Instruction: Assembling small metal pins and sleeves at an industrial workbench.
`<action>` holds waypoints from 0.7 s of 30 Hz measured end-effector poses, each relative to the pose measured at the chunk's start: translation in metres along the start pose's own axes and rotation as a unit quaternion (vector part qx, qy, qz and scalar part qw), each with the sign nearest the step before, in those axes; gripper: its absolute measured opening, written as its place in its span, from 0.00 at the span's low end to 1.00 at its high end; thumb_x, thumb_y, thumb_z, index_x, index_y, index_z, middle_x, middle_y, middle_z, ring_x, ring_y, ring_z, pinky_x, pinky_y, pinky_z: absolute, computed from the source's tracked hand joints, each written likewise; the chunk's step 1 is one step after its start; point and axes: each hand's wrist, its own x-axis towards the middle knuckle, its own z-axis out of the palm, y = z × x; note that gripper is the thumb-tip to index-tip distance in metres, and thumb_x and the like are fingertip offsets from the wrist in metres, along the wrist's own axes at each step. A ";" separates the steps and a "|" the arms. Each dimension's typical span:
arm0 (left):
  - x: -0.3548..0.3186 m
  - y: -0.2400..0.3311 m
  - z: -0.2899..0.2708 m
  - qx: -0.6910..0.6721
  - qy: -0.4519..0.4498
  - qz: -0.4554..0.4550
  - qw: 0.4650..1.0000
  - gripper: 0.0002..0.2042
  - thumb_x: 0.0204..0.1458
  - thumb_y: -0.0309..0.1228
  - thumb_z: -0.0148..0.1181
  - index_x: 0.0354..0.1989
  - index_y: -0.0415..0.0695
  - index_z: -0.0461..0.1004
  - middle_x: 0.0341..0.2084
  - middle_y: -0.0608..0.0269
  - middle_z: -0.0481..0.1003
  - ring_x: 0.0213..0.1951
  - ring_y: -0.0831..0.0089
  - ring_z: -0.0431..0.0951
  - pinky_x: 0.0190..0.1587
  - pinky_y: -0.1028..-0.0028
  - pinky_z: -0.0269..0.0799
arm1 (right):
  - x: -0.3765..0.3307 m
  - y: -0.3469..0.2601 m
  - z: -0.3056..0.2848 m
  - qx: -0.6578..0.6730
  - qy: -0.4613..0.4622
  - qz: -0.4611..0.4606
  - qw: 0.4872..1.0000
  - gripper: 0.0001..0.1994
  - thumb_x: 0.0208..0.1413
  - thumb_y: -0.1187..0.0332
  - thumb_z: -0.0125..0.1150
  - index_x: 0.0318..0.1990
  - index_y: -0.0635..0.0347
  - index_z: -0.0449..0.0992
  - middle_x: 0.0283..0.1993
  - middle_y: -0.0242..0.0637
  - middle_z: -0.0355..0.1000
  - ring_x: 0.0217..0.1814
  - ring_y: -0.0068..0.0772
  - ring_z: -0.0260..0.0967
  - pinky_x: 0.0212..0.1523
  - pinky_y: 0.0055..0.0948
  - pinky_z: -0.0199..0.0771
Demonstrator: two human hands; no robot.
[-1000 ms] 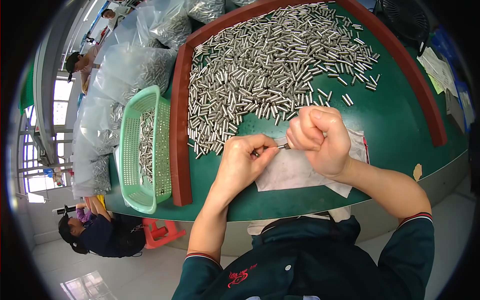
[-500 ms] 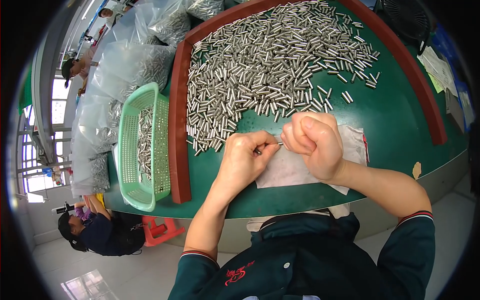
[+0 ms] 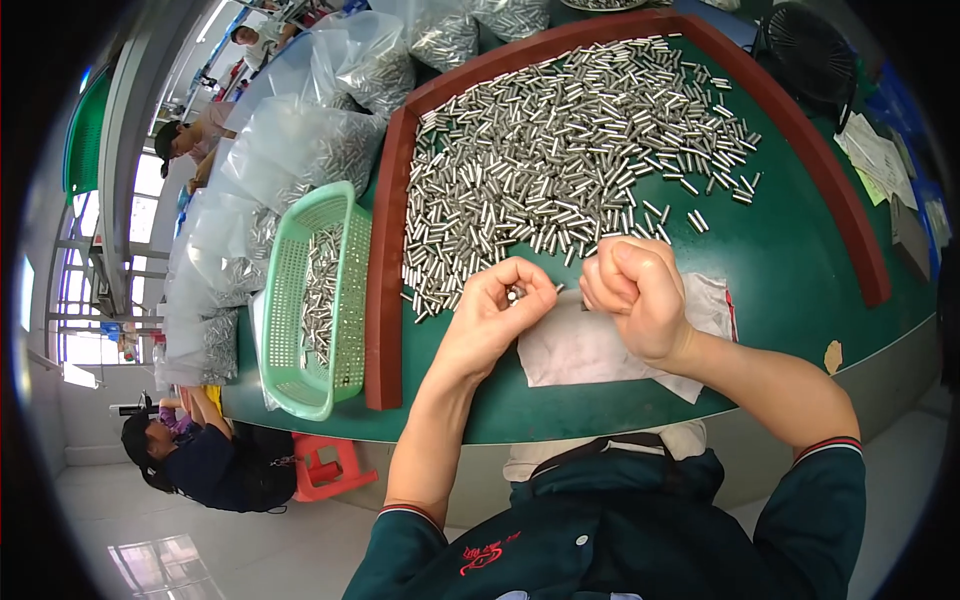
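Observation:
My left hand point(image 3: 497, 312) is curled over the near edge of the pile, shut on small metal pins; one shiny end shows inside the curl and another tip sticks out by the fingertips. Just to its right, a small gap away, my right hand point(image 3: 640, 300) is closed in a fist with the thumb on top. What it holds, if anything, is hidden by the fingers. Both hands are above a whitish cloth point(image 3: 565, 355) on the green table point(image 3: 790, 270). Beyond them spreads a large heap of short silvery metal pins point(image 3: 560, 150).
A dark red raised border point(image 3: 385, 300) frames the heap. Left of it stands a light green plastic basket point(image 3: 350, 330) with pins inside. Clear bags point(image 3: 300, 150) of pins line the left. A black fan point(image 3: 808, 55) and papers point(image 3: 878, 155) are at the right. Other people sit at left.
My hands have moved slightly apart; the pin that spanned between them now shows only as a tip at the left fingers. The whole view has shifted a little.

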 end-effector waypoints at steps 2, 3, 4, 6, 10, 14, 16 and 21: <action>0.003 -0.001 -0.006 -0.266 -0.082 -0.052 0.959 0.03 0.50 0.27 0.51 0.28 0.43 0.65 0.21 0.65 0.67 0.18 0.86 0.53 0.21 0.84 0.49 | -0.001 0.000 -0.002 -0.007 -0.003 0.003 1.000 0.16 0.49 0.65 0.37 0.11 0.53 0.49 0.09 0.26 0.44 0.13 0.19 0.37 0.17 0.22 0.41; 0.003 -0.002 -0.006 -0.289 -0.073 -0.068 0.952 0.03 0.50 0.27 0.50 0.28 0.43 0.65 0.21 0.64 0.67 0.18 0.85 0.54 0.21 0.84 0.50 | -0.002 0.000 -0.003 -0.008 -0.004 0.006 1.000 0.16 0.49 0.64 0.37 0.11 0.53 0.48 0.09 0.26 0.44 0.13 0.19 0.37 0.17 0.22 0.41; 0.003 -0.003 -0.006 -0.313 -0.064 -0.085 0.944 0.03 0.50 0.28 0.50 0.28 0.43 0.65 0.22 0.63 0.68 0.18 0.85 0.54 0.22 0.84 0.51 | -0.002 0.000 -0.002 -0.005 -0.007 0.005 1.000 0.16 0.49 0.64 0.37 0.11 0.53 0.48 0.09 0.26 0.44 0.13 0.19 0.37 0.17 0.22 0.40; 0.005 -0.002 -0.008 -0.305 -0.054 -0.082 0.947 0.03 0.50 0.28 0.51 0.31 0.43 0.66 0.20 0.65 0.66 0.17 0.85 0.54 0.20 0.85 0.50 | 0.000 0.000 -0.003 0.009 -0.011 0.004 1.000 0.16 0.48 0.67 0.36 0.11 0.55 0.48 0.09 0.26 0.45 0.13 0.18 0.38 0.16 0.21 0.40; 0.007 -0.003 -0.013 -0.334 -0.042 -0.088 0.938 0.03 0.50 0.27 0.50 0.32 0.42 0.67 0.23 0.63 0.70 0.17 0.86 0.56 0.19 0.86 0.51 | 0.002 -0.001 -0.002 0.037 -0.006 0.012 0.999 0.15 0.48 0.68 0.35 0.11 0.56 0.49 0.09 0.27 0.45 0.13 0.17 0.39 0.16 0.20 0.41; 0.008 -0.003 -0.016 -0.320 -0.016 -0.097 0.942 0.05 0.50 0.27 0.49 0.34 0.41 0.67 0.23 0.62 0.70 0.16 0.87 0.56 0.18 0.86 0.50 | 0.004 -0.003 -0.002 0.040 -0.009 0.015 0.999 0.16 0.49 0.68 0.35 0.11 0.55 0.49 0.09 0.27 0.46 0.13 0.18 0.38 0.16 0.20 0.41; 0.008 -0.002 -0.016 -0.321 -0.015 -0.099 0.942 0.05 0.51 0.27 0.48 0.35 0.41 0.68 0.23 0.62 0.71 0.16 0.87 0.56 0.18 0.86 0.50 | 0.004 -0.002 -0.002 0.041 -0.007 0.013 0.999 0.16 0.49 0.67 0.35 0.11 0.55 0.49 0.09 0.26 0.46 0.13 0.18 0.38 0.17 0.21 0.41; 0.007 0.003 -0.010 -0.293 0.018 -0.091 0.952 0.06 0.52 0.30 0.46 0.33 0.41 0.67 0.23 0.61 0.71 0.16 0.85 0.56 0.19 0.85 0.52 | 0.004 -0.003 -0.002 0.039 -0.003 0.017 0.999 0.16 0.49 0.67 0.36 0.11 0.55 0.49 0.09 0.26 0.46 0.13 0.18 0.38 0.17 0.21 0.41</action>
